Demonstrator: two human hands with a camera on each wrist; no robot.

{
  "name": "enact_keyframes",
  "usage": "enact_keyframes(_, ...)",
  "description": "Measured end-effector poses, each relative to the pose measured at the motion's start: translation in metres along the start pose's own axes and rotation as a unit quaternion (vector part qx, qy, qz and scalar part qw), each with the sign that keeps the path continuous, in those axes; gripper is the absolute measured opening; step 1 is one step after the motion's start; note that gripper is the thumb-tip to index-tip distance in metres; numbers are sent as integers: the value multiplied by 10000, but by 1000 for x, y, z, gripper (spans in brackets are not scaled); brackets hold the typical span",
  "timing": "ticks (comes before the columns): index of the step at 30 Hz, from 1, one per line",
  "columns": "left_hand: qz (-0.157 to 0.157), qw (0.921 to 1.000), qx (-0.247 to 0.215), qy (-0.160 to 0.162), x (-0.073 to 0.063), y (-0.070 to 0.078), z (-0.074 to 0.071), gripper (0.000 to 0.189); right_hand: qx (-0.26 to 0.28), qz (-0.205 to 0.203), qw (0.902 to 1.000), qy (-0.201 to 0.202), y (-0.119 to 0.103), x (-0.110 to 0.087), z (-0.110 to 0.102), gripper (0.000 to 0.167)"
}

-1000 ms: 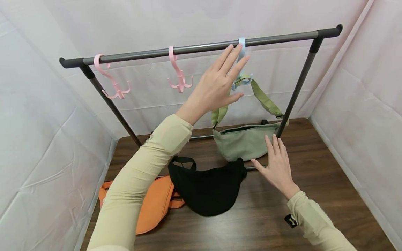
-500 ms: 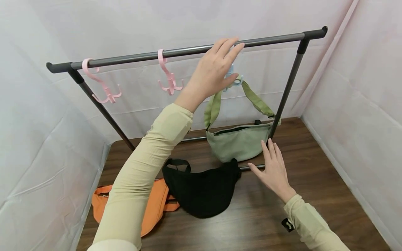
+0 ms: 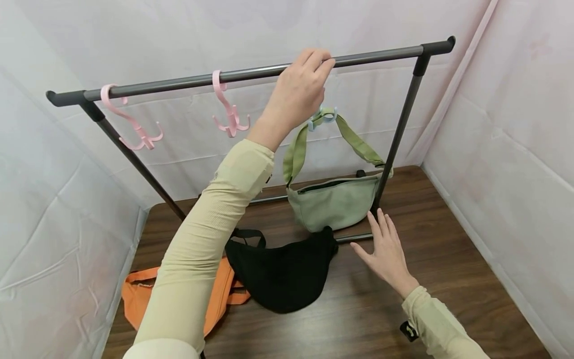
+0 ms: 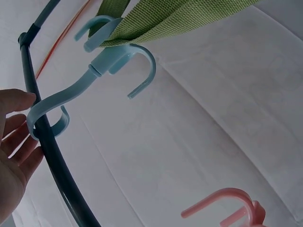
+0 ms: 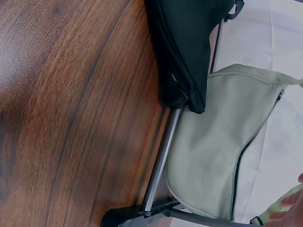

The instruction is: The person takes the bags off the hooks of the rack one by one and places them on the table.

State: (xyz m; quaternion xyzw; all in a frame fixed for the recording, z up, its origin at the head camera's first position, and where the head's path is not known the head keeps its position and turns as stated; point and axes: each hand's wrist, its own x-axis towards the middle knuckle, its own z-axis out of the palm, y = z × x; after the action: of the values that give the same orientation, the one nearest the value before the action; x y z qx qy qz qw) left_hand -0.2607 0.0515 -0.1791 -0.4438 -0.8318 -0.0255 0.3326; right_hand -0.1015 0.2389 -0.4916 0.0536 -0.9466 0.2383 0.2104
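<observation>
My left hand is up at the dark top rail, its fingers curled over the bar. In the left wrist view, thumb and fingers close around the top curve of a light blue multi-prong hook hung there. A green strap loops over its prongs, holding up a sage green crossbody bag with a dark zipper line. Low by the right side of that bag, my right hand is held with fingers extended, holding nothing.
Two pink hooks hang farther left on the rail. A black sling bag lies on the wooden tabletop before the rack's lower bar. Beside it, an orange bag is partly hidden by my left sleeve. Pale cloth walls surround the table.
My left hand's fingers, earlier straight over the blue hook, have curled round it at the rail. The right hand stays low and spread. The head view has shifted, moving the scene left in it.
</observation>
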Motion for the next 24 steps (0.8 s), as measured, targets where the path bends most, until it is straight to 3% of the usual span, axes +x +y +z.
enact_keyframes(11,-100,9998,-141,15,1,0,-5,35,55,-116,9999,-69,-1,10,-3,79)
enact_keyframes(24,-166,9992,-331,166,4,4,1,35,-138,-902,9943,545,-4,74,-30,74)
